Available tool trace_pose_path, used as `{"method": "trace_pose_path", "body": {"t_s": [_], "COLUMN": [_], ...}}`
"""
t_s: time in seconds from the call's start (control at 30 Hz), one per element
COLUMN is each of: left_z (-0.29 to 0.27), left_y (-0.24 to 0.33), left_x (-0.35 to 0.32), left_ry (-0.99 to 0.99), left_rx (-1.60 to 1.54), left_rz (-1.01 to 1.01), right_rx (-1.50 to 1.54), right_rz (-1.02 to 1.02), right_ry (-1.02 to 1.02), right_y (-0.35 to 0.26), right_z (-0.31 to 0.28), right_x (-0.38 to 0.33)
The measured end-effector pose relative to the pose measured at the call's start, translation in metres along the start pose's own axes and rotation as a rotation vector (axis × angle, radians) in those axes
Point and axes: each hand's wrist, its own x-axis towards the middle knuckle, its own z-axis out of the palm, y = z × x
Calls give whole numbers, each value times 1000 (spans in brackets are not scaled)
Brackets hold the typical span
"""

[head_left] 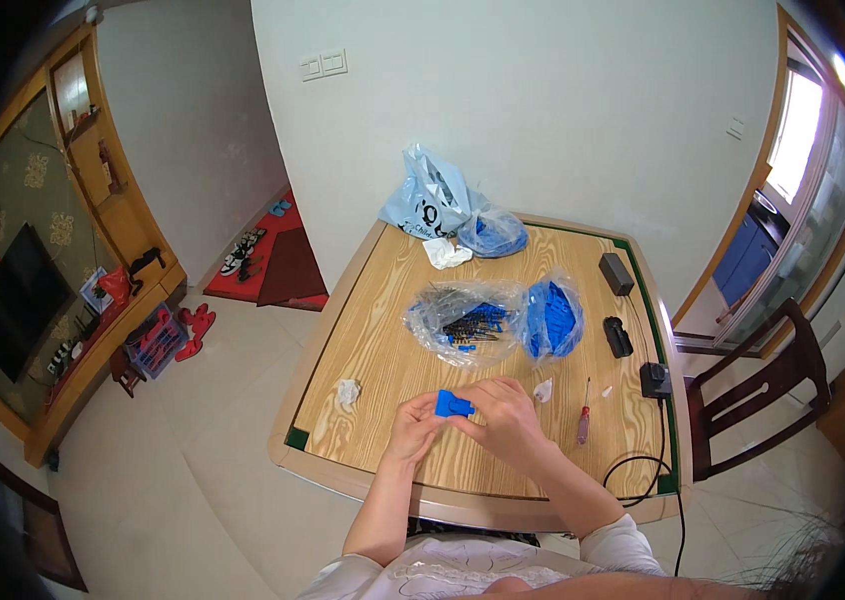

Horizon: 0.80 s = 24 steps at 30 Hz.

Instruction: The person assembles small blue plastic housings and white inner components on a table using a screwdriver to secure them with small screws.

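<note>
A small blue plastic part (454,404) is held between my two hands, above the near half of the wooden table. My left hand (415,427) grips it from the left side. The fingers of my right hand (502,408) close on its right end. Just beyond my hands lies a clear plastic bag (425,305) with dark screw-like pieces and blue bits in and around it. Beside that, a second clear bag (553,318) is full of blue plastic parts.
A screwdriver (583,427), a black adapter (655,379) with its cable, a black box (616,274) and a dark holder (618,338) lie along the right of the table (363,330). Crumpled tissue (348,392) lies left. Bags (430,195) stand at the far edge; a chair (773,395) is at right.
</note>
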Motion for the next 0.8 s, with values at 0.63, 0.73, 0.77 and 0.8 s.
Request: {"method": "trace_pose_path", "body": {"t_s": [0.63,0.73,0.77,0.8], "left_z": [3,6,6,5], "left_y": [9,12,12,11], "left_x": [-2,-3,-3,-4], "left_ry": [-142,-171,-164,-158], "left_rx": [-10,9,10,11], "left_rz": [17,24,42,59], "right_rx": [6,28,27,35], "right_rz": [-47,-55,-56,-56], "right_ry": [25,14,16,18], "right_y": [-10,-14,-14,-15], "right_z": [-9,-13,-14,-14], "right_x": [-3,-2,-2,-3]}}
